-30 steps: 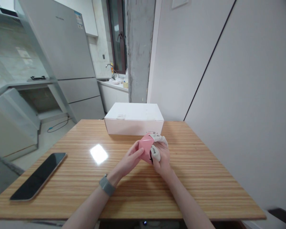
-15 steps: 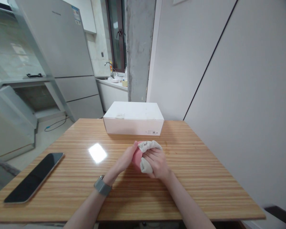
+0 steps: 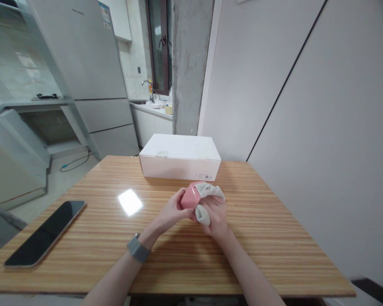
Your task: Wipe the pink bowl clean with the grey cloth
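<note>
A smooth pink object (image 3: 190,197), perhaps a small cup or bowl, is held above the table in front of the white box. My left hand (image 3: 175,208) grips its left side, thumb below and fingers behind. A whitish cloth (image 3: 207,191) is bunched against the pink object's right side. My right hand (image 3: 214,214) is closed on this cloth and presses it to the object, with cloth showing above and below the fingers. The object's right part is hidden by the cloth and my right hand.
A white cardboard box (image 3: 180,166) sits at the far edge of the wood-grain table (image 3: 261,238). A dark phone or tablet (image 3: 46,233) lies at the left. A wall (image 3: 300,148) runs along the right; a fridge (image 3: 98,85) stands beyond the table.
The pink object has turned, showing more of its side. My left hand's thumb has come round underneath, and my right hand with the cloth has shifted slightly right.
</note>
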Tool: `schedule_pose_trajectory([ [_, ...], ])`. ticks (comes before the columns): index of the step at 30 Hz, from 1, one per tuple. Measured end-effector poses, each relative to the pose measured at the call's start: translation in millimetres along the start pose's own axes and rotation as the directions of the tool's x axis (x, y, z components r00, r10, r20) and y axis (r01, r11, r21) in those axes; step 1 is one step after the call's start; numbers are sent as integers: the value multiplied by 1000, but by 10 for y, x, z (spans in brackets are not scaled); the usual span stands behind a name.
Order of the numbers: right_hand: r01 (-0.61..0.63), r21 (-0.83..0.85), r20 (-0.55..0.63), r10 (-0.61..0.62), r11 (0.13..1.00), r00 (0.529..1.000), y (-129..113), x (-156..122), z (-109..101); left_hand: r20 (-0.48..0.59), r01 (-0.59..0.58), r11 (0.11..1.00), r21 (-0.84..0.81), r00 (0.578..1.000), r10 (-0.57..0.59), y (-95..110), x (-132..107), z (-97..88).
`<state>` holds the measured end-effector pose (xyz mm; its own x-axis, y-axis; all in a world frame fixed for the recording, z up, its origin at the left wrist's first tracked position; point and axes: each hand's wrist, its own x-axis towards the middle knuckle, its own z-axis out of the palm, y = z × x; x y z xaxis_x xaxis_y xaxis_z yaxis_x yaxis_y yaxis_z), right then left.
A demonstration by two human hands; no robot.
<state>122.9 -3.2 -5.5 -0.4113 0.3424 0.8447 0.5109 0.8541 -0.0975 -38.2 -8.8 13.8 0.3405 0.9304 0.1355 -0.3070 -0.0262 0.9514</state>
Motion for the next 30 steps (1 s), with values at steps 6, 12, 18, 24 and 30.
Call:
schedule_pose_trajectory([
  [6,253,-120,56,-248,960,967,-103,32,49,-153,60,996,61,987,-51,-17,-16,-3],
  [12,184,-73,34,-182,980,983,-69,37,30,-124,-97,974,202,985,124,8,-32,42],
  [18,-325,329,-13,349,887,937,-86,50,125,-239,-202,942,268,933,268,-86,-16,43],
  [24,-561,796,-128,969,227,210,93,55,245,-493,-141,931,336,816,302,-81,12,-29],
  [30,-409,913,-25,998,-3,-62,427,20,135,-546,-143,969,-203,837,9,-81,124,-130],
])
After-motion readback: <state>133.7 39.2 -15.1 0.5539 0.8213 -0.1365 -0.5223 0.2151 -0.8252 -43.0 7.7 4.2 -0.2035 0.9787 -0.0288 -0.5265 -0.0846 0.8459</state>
